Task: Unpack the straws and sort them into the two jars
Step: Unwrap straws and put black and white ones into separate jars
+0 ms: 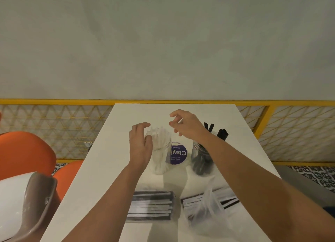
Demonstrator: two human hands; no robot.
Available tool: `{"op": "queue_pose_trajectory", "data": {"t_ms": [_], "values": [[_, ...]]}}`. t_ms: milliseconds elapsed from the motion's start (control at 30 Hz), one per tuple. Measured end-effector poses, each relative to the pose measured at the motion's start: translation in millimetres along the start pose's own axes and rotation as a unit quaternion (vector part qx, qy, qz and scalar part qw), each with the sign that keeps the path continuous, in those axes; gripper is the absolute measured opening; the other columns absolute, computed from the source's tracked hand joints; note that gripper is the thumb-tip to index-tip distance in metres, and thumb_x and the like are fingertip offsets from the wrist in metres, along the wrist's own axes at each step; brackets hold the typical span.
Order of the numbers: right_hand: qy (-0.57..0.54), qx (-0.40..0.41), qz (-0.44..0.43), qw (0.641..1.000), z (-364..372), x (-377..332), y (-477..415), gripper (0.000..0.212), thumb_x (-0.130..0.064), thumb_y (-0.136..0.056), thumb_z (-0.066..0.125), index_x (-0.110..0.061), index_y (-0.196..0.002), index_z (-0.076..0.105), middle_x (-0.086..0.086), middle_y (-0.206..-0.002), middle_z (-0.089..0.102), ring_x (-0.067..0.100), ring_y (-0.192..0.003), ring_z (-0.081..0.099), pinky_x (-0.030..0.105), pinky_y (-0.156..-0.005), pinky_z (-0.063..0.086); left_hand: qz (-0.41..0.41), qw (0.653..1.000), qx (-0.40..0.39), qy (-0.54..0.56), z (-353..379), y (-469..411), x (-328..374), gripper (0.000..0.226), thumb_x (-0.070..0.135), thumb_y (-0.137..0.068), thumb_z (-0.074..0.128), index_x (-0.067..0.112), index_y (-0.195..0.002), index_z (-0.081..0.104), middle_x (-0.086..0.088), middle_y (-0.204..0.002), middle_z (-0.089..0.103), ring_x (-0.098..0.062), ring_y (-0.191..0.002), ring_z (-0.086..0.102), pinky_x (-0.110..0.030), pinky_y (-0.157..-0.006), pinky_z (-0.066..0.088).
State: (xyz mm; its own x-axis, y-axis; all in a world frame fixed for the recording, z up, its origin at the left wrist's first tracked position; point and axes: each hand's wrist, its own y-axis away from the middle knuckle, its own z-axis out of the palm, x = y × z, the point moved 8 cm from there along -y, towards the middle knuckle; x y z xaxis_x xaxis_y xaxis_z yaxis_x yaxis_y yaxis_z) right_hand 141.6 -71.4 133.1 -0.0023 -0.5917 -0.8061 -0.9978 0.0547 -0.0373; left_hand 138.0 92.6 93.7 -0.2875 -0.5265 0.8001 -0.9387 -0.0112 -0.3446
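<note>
white-straw jar [161, 152] by left hand [140, 145] (just beside)

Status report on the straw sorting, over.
Left hand cupped at white-straw jar, grip unclear. Right hand empty, raised. Straw bundle, bagged straws lie on table.

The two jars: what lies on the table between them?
In the head view, a round purple label with white lettering lies flat on the table between the jar of white straws and the jar of black straws.
</note>
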Motion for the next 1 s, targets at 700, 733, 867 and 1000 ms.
{"op": "queue_pose_trajectory", "data": {"t_ms": [700, 733, 867, 1000], "values": [[0.287, -0.226, 0.157, 0.917, -19.2, 189.7, 153.1, 0.026, -0.005, -0.087, 0.047, 0.004, -0.101, 0.067, 0.017, -0.101, 0.068, 0.027, -0.088, 0.063, 0.03, -0.077, 0.044, 0.123, 0.86, -0.492, -0.051, 203.1, 173.4, 71.5, 0.023, 0.002, -0.093, 0.041, -0.004, -0.099, 0.063, -0.021, -0.099, 0.064, -0.025, -0.085, 0.058, -0.023, -0.07, 0.037], [0.311, -0.223, 0.159, 0.91, -14.1, 201.4, 155.8, 0.029, -0.002, -0.088, 0.043, 0.004, -0.105, 0.066, 0.018, -0.111, 0.065, 0.03, -0.1, 0.061, 0.031, -0.085, 0.043, 0.122, 0.847, -0.508, -0.092, 212.6, 183.3, 64.3, 0.026, 0.003, -0.095, 0.04, -0.003, -0.104, 0.063, -0.022, -0.106, 0.064, -0.028, -0.091, 0.058, -0.024, -0.073, 0.036], [0.294, -0.159, 0.167, 0.928, -9.5, 232.7, 159.1, 0.038, 0.0, -0.089, 0.043, -0.005, -0.124, 0.057, 0.013, -0.133, 0.053, 0.025, -0.123, 0.049, 0.029, -0.103, 0.035, 0.151, 0.822, -0.501, -0.225, 237.7, 196.5, 29.2, 0.038, 0.013, -0.1, 0.036, 0.006, -0.136, 0.045, -0.014, -0.137, 0.049, -0.026, -0.123, 0.049, -0.028, -0.105, 0.034], [0.257, -0.137, 0.173, 0.941, -8.7, 243.2, 166.2, 0.049, -0.004, -0.09, 0.048, -0.017, -0.136, 0.044, 0.007, -0.143, 0.036, 0.023, -0.129, 0.042, 0.027, -0.107, 0.032, 0.136, 0.824, -0.469, -0.286, 236.9, 183.8, 8.8, 0.033, 0.015, -0.097, 0.042, 0.011, -0.128, 0.051, -0.012, -0.134, 0.05, -0.027, -0.118, 0.05, -0.035, -0.105, 0.039]]}}
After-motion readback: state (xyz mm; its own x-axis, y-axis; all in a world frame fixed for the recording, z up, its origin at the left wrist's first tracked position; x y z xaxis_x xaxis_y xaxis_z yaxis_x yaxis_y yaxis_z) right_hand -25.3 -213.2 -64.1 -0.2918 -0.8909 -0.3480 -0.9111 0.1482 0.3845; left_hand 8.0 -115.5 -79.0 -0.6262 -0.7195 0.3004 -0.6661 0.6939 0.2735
